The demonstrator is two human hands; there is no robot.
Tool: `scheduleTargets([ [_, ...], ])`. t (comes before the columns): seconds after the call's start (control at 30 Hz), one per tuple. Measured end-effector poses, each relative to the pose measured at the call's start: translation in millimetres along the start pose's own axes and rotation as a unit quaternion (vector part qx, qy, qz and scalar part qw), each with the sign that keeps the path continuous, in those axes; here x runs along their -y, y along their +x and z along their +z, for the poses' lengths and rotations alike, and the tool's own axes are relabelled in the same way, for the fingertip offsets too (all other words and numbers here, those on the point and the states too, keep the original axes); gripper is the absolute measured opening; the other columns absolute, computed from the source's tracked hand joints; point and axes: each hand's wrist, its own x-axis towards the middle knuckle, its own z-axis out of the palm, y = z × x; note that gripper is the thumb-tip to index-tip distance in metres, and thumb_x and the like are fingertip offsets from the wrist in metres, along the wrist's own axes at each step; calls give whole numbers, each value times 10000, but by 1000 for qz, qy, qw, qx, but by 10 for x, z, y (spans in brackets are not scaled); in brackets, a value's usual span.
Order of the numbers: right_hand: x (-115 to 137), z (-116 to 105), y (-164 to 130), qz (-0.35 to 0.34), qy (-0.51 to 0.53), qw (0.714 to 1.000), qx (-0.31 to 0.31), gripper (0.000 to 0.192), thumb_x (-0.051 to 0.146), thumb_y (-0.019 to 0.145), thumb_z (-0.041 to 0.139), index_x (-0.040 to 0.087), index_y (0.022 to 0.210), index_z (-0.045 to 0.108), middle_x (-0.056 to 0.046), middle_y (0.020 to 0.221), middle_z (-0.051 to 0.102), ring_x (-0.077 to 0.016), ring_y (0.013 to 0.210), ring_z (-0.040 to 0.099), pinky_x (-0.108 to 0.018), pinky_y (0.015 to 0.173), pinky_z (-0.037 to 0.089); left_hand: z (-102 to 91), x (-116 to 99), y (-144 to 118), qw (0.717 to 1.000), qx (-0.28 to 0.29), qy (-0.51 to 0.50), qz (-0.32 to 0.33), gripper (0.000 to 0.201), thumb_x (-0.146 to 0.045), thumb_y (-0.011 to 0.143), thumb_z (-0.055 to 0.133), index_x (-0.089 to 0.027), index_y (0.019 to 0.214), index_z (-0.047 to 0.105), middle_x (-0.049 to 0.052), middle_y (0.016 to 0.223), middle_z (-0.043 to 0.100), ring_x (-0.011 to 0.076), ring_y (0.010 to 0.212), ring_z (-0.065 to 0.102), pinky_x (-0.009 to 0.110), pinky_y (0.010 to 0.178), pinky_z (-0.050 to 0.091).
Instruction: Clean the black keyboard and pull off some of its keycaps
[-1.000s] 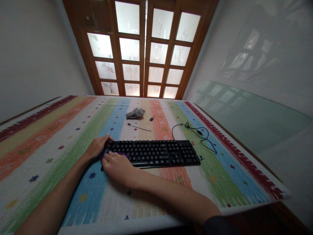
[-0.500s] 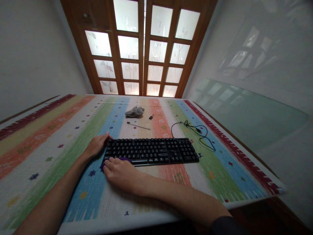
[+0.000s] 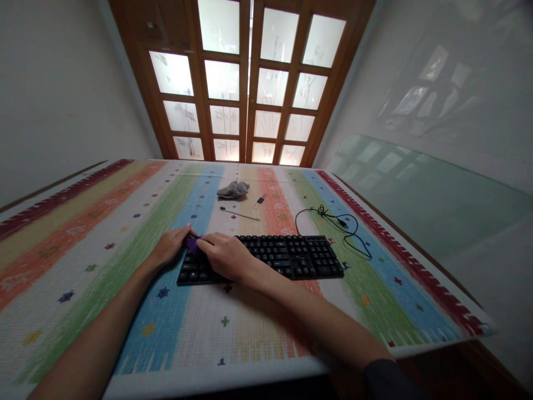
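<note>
A black keyboard (image 3: 266, 256) lies across a striped tablecloth (image 3: 104, 233), and the person's left hand (image 3: 170, 246) rests curled against its far left corner, seemingly to steady it. The right hand (image 3: 225, 255) lies palm down over the left keys, fingers closed on a small purple cloth (image 3: 192, 243) pressed there. Both forearms reach in from the near edge.

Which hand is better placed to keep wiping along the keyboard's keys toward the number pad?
Right, probably. The right hand lies on the keyboard pressing the purple cloth, while the left hand braces the keyboard's left end.
</note>
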Motion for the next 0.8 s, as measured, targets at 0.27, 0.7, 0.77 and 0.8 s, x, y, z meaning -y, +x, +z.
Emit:
scheduleTargets([
  [0.27,-89,172,82,-30,-39,998,40,248,161,989,452,141,1101,672,-157,1142,606,-237,1006,563,-357,823,507,9,21,0,1000,0,-6,-14,635,-629,907,271,-196,792,720,83,818,758,256,782,671,359,803,498],
  [0.7,-86,2,49,-18,-16,993,117,260,111,968,465,94,1096,691,-177,1112,582,-240,1009,582,-339,810,533,5,1,-12,1000,-2,-3,-30,653,-658,889,273,-194,802,724,51,676,685,239,677,620,345,707,471],
  [0.77,-101,-10,22,-17,-17,993,118,258,96,957,471,93,1104,683,-176,1109,581,-239,996,588,-338,797,536,4,3,-13,1000,-3,1,-30,654,-656,892,272,-196,802,728,54,680,691,241,678,621,347,706,470],
  [0.8,-105,-13,7,-17,-19,993,118,261,92,955,470,90,1115,676,-177,1106,581,-239,990,591,-338,789,539,4,5,-12,1000,-4,1,-30,651,-655,892,275,-197,801,729,58,696,701,243,688,627,348,711,472],
])
